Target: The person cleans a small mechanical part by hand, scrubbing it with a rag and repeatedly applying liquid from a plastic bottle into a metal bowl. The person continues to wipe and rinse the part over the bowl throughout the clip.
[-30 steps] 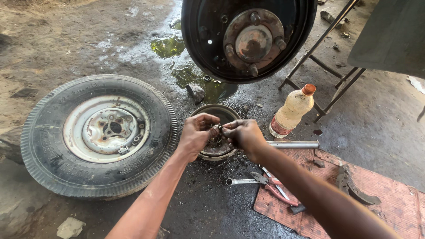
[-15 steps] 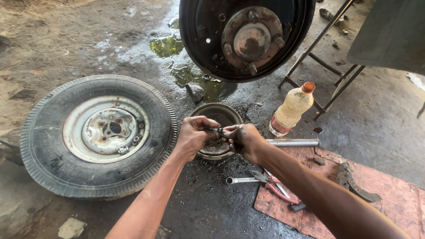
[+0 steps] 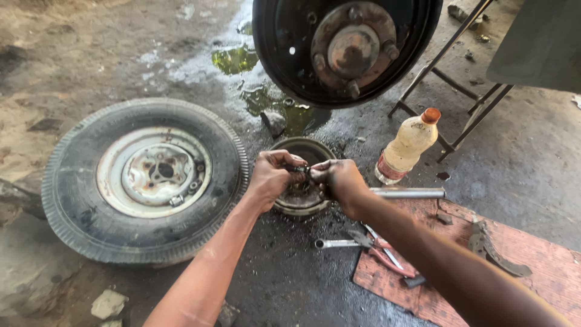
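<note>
Where the ground is wet and greasy, a big tyre (image 3: 145,181) on its rusty rim lies flat at the left. Above centre hangs a dark brake plate (image 3: 348,48) with a rusty hub and studs. Red mat (image 3: 544,266) at lower right, a curved brake shoe (image 3: 493,251) lying on it. Folding metal stand (image 3: 460,91) at upper right. Plastic bottle (image 3: 408,145) with orange cap, upright, just beside the drum. Round brake drum (image 3: 302,178) sits open side up on the ground between tyre and bottle. Steel pipe (image 3: 408,193) lies to the right of the drum. Socket wrench (image 3: 339,243) and red-handled pliers (image 3: 387,254) lie near the mat's edge.

Left hand (image 3: 269,178) and right hand (image 3: 339,181) meet over the drum, fingers curled tight, both pinching a small dark part (image 3: 301,171) between them; its kind cannot be made out.
</note>
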